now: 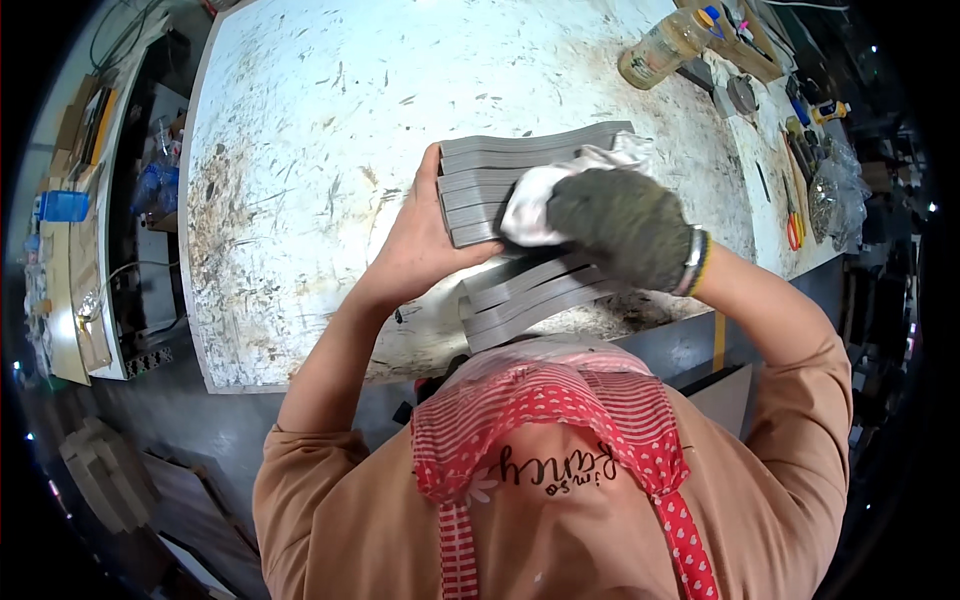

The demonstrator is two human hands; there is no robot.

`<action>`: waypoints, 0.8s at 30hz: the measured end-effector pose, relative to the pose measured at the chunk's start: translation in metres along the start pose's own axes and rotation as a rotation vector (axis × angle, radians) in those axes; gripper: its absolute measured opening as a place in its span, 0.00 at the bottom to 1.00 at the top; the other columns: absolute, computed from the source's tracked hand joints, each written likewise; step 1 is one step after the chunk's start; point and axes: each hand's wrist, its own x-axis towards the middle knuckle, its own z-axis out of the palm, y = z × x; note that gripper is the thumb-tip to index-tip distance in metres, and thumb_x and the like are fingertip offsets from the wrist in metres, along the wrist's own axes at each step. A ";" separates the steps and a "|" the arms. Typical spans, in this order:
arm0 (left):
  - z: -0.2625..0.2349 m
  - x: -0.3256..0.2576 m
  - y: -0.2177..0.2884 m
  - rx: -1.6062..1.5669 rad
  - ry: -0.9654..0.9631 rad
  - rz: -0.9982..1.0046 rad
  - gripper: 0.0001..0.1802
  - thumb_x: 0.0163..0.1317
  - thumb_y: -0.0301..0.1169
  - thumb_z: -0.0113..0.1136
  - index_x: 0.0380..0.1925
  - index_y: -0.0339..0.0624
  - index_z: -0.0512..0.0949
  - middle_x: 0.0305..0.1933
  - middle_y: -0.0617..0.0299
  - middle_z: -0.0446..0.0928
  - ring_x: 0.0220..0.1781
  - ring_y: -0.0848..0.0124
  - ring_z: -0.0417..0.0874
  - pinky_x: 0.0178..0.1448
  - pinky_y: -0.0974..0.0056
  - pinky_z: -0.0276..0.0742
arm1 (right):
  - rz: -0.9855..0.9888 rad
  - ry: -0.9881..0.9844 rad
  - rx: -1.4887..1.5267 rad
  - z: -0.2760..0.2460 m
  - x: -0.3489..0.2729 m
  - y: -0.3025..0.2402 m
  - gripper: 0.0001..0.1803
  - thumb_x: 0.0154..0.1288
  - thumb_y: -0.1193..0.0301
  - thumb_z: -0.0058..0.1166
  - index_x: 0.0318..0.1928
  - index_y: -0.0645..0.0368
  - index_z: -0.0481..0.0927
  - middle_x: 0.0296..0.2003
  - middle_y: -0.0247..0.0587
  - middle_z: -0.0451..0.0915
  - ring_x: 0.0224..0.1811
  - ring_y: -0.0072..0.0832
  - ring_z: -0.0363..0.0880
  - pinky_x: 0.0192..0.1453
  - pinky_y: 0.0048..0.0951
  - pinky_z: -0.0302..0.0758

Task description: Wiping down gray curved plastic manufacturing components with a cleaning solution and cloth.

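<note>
A bundle of grey, slightly wavy strips stands on the worn white table in front of me. My bare left hand grips its left end, thumb at the near side and fingers at the far side. My right hand, in a dark work glove and a little blurred, is closed on a white cloth. That cloth lies against the top of the bundle and hides part of it. Closer to my body, a second group of similar grey strips sits near the table edge, partly under my right hand.
At the far right stand a bottle of yellowish liquid with a blue cap and an open box. Orange-handled scissors and a clear plastic bag lie along the right edge. A shelf with a blue container is at left.
</note>
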 end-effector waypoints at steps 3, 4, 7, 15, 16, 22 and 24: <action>0.000 -0.002 -0.004 -0.041 0.012 0.012 0.65 0.42 0.41 0.73 0.67 0.26 0.36 0.66 0.35 0.53 0.69 0.50 0.58 0.72 0.57 0.55 | 0.189 0.215 0.256 -0.004 -0.007 0.009 0.21 0.56 0.73 0.55 0.52 0.54 0.76 0.40 0.39 0.81 0.42 0.35 0.80 0.52 0.36 0.75; 0.000 -0.001 -0.001 0.022 0.002 -0.005 0.67 0.41 0.44 0.74 0.67 0.28 0.33 0.67 0.36 0.53 0.70 0.52 0.57 0.72 0.56 0.54 | 0.194 0.324 0.363 -0.011 0.006 -0.006 0.14 0.57 0.71 0.57 0.45 0.53 0.79 0.35 0.43 0.80 0.35 0.34 0.81 0.38 0.34 0.78; 0.005 -0.005 -0.018 -0.505 -0.108 0.024 0.70 0.40 0.47 0.74 0.68 0.31 0.31 0.68 0.37 0.52 0.71 0.53 0.56 0.73 0.56 0.53 | 0.075 -0.257 0.139 -0.002 0.053 -0.039 0.21 0.55 0.69 0.56 0.52 0.54 0.76 0.41 0.40 0.80 0.40 0.33 0.79 0.46 0.33 0.76; 0.007 0.004 -0.026 -0.131 -0.048 0.071 0.52 0.60 0.36 0.62 0.70 0.44 0.32 0.67 0.51 0.61 0.67 0.64 0.65 0.72 0.59 0.57 | -0.239 0.089 0.103 0.019 0.048 -0.034 0.12 0.59 0.64 0.50 0.42 0.51 0.79 0.39 0.39 0.79 0.40 0.36 0.77 0.42 0.37 0.74; 0.009 0.006 -0.033 -0.217 -0.063 0.081 0.53 0.59 0.37 0.62 0.70 0.43 0.32 0.67 0.51 0.61 0.67 0.64 0.65 0.73 0.59 0.57 | -0.263 0.097 0.132 0.021 0.053 -0.037 0.13 0.58 0.64 0.50 0.43 0.50 0.79 0.40 0.40 0.79 0.41 0.37 0.77 0.42 0.37 0.75; 0.003 0.006 -0.017 0.015 -0.078 0.003 0.66 0.45 0.37 0.74 0.69 0.40 0.30 0.65 0.49 0.64 0.66 0.62 0.67 0.72 0.58 0.57 | -0.286 0.140 0.089 0.016 0.033 -0.021 0.13 0.55 0.65 0.53 0.42 0.50 0.80 0.39 0.39 0.78 0.42 0.36 0.77 0.41 0.37 0.74; 0.006 0.007 -0.018 0.038 -0.043 0.049 0.65 0.46 0.40 0.73 0.69 0.39 0.29 0.64 0.49 0.65 0.66 0.62 0.67 0.72 0.57 0.57 | -0.256 0.111 0.089 0.018 0.042 -0.030 0.13 0.55 0.64 0.52 0.42 0.50 0.79 0.40 0.39 0.78 0.43 0.35 0.77 0.42 0.37 0.74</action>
